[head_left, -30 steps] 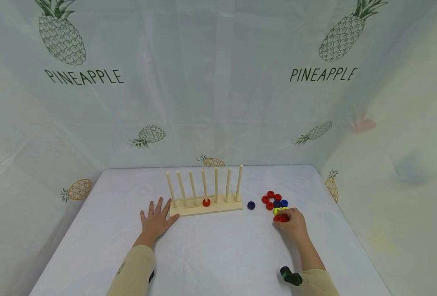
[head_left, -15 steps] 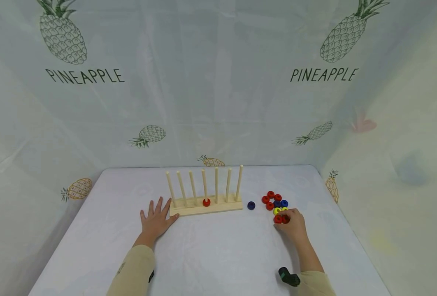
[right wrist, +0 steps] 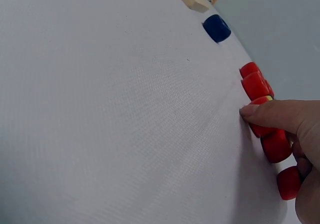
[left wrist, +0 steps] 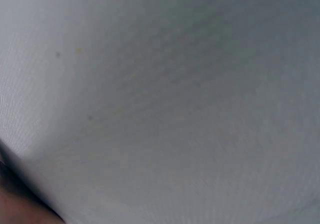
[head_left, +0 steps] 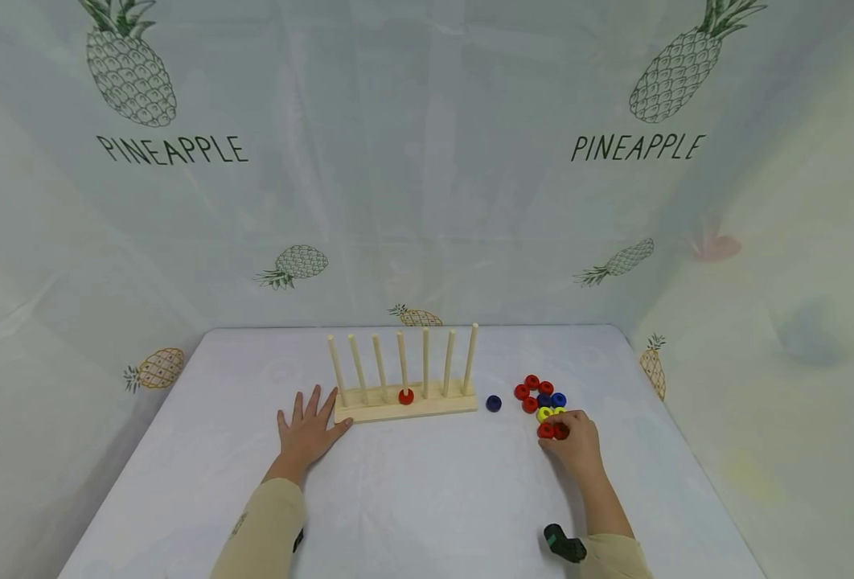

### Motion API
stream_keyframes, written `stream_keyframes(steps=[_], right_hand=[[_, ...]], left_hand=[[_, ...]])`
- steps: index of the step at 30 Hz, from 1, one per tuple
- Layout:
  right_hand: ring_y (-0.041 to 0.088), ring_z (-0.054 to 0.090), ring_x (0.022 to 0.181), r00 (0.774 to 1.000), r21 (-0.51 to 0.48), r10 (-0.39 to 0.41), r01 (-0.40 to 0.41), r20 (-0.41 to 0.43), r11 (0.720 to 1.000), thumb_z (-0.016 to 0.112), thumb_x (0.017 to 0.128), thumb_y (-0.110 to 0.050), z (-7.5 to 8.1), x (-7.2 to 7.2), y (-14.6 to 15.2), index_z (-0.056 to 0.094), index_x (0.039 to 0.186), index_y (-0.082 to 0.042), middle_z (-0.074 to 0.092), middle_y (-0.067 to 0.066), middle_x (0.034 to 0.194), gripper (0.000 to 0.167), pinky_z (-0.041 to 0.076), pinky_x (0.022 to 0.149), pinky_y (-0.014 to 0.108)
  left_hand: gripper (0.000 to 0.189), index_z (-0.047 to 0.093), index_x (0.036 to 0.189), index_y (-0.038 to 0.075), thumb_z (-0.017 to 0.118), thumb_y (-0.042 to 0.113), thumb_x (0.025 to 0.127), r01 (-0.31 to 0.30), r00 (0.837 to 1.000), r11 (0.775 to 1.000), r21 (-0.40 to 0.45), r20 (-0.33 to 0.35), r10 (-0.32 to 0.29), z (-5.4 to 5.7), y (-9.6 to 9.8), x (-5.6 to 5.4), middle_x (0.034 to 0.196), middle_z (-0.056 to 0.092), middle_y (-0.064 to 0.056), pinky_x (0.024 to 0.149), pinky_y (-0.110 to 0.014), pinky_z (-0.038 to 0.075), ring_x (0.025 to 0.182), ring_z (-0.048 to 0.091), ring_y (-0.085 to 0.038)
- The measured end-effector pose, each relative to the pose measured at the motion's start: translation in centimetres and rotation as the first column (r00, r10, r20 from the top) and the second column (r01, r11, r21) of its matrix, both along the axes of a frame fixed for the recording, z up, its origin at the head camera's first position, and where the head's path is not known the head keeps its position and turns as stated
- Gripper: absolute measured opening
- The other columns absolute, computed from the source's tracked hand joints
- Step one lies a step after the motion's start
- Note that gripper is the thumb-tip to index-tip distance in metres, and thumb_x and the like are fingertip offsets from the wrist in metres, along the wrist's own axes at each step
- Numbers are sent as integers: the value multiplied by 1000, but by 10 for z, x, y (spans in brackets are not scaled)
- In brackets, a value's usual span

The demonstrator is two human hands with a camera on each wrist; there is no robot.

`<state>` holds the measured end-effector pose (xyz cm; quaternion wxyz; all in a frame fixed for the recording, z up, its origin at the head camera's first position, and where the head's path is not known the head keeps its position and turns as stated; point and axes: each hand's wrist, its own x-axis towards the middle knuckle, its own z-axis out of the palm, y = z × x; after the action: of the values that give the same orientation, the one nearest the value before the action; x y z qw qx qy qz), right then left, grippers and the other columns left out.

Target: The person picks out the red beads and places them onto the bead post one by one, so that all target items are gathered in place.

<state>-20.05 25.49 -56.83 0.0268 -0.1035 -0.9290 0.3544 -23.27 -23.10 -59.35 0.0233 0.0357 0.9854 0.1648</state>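
1. The right hand [head_left: 577, 442], fingers curled, seems to pinch a red ring [head_left: 546, 431] at the near end of the ring cluster [head_left: 531, 405]
2. I judge this is the grasping step; the next move calls for lifting clear of yellow rings [head_left: 544, 414] just behind
3. The left hand [head_left: 307, 437] is spread wide, thumb touching the wooden rack [head_left: 391, 412]
4. Around its middle peg [head_left: 402, 362], at the foot, sits another red ring [head_left: 406, 397]

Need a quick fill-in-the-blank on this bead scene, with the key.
1. The wooden rack has ____ upright pegs.
2. A red bead sits on the ____ peg counting from the left.
3. The lone bead between the rack and the bead cluster is ____.
4. The thumb of the right hand touches a ____ bead.

Missing words: seven; fourth; blue; red
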Motion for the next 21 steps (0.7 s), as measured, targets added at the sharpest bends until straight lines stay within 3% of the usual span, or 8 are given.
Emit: stream_keyframes(steps=[12,21], right_hand=[[41,45,111,998,-30,30,-29,47,999,82,78,-12,10,0,3,68,110,1,51,22,117,37,49,90,54],[37,52,105,997,-94,32,-25,73,995,77,84,-12,28,-1,0,63,117,0,55,20,117,38,52,87,48]], left_hand=[[87,24,157,19,39,73,91,-1,1000,1000,11,16,1,8,3,4,161,9,-18,104,-71,-9,144,-2,-46],[83,25,156,18,47,66,92,-11,999,1000,-5,35,11,22,7,8,160,12,-18,104,-73,-2,143,2,-48]])
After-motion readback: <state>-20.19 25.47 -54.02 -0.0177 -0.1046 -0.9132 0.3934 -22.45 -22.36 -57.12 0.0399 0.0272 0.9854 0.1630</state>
